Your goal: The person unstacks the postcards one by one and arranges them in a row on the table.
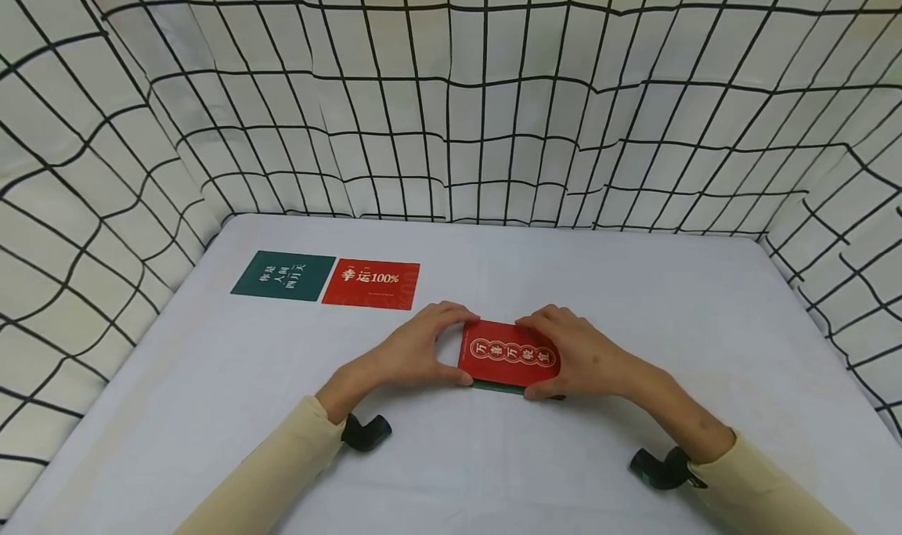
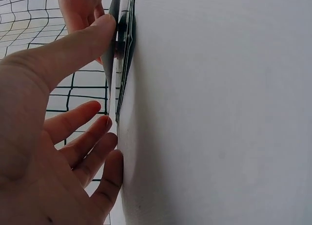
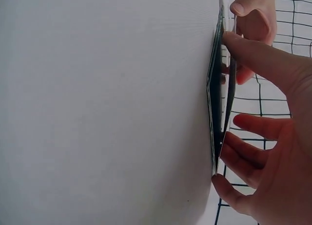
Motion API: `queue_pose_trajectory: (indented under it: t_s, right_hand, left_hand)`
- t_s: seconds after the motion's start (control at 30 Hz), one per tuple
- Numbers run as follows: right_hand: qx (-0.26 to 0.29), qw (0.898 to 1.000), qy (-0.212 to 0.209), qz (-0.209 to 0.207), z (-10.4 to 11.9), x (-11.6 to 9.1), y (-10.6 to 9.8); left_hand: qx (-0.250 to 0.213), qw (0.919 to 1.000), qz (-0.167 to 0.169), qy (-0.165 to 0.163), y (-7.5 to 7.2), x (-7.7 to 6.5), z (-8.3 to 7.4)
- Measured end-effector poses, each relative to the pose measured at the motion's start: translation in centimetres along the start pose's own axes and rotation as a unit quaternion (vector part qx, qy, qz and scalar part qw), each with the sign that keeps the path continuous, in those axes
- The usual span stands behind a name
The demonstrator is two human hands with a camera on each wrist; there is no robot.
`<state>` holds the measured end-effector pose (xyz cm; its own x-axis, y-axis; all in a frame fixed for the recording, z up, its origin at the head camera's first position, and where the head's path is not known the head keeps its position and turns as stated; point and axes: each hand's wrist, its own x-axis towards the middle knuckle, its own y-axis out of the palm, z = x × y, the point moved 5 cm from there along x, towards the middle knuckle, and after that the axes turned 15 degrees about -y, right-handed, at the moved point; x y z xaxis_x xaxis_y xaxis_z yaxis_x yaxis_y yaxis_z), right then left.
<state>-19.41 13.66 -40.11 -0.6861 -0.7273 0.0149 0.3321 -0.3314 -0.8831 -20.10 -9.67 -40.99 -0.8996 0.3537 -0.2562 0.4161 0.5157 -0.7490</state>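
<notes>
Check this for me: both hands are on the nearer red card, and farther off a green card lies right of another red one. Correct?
One slip: the head view shows the green card left of the farther red card, not right of it. The left hand and right hand are on the nearer red card.

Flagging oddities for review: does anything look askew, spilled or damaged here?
Slightly: between the left hand and right hand, the red card stands partly off the dark green cards beneath, leaving a gap, so they aren't flush. No tear or spill shows.
</notes>
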Motion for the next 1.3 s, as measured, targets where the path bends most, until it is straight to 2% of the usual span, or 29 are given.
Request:
queue_pose_trajectory:
  t_s: [0.33, 0.57, 0.73, 1.0, 1.3]
  right_hand:
    - [0.042, 0.999, -0.016, -0.013, 0.0, 0.2, -0.4]
    - [0.031, 0.999, -0.016, -0.021, 0.1, 0.3, -0.8]
    - [0.01, 1.0, -0.015, -0.025, 0.4, 0.5, -0.9]
    - [-0.059, 0.997, -0.033, -0.021, 1.0, 0.7, -1.0]
    - [-0.088, 0.994, -0.051, -0.03, 1.3, 1.0, -1.0]
  left_hand:
    - [-0.021, 0.9997, 0.009, -0.01, -0.4, -0.3, -0.2]
    - [-0.011, 0.9999, 0.003, -0.006, -0.5, -0.1, -0.4]
    - [0.001, 0.9999, -0.009, -0.004, -0.6, 0.1, -0.4]
    - [0.013, 0.9997, -0.021, -0.007, -0.7, 0.2, -0.4]
    - [0.021, 0.9993, -0.029, -0.01, -0.9, 0.1, -0.5]
